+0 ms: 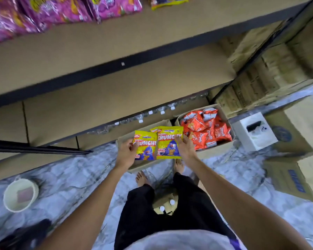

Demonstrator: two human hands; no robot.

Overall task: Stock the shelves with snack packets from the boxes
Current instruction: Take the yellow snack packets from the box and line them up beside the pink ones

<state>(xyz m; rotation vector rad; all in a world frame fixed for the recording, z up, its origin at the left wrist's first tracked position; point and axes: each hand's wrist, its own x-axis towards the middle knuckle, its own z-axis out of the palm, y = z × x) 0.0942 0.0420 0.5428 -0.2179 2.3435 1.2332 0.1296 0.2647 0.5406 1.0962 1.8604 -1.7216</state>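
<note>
My left hand (126, 153) grips a yellow snack packet (146, 147) by its left edge. My right hand (185, 147) holds a second yellow packet (168, 142) by its right edge, with another one partly showing behind it. Both packets hang side by side above an open cardboard box (141, 167) on the floor. To its right, another open box (222, 112) holds several orange-red snack packets (204, 130). Above, the brown shelf boards (116, 83) are mostly bare; pink packets (49, 13) lie on the upper shelf at the left.
A yellow packet (168, 2) lies at the top of the upper shelf. Water bottles (152, 114) line the floor under the shelves. Stacked cardboard boxes (287, 170) and a white box (254, 131) stand at the right. A white bowl (20, 194) sits on the marble floor at the left.
</note>
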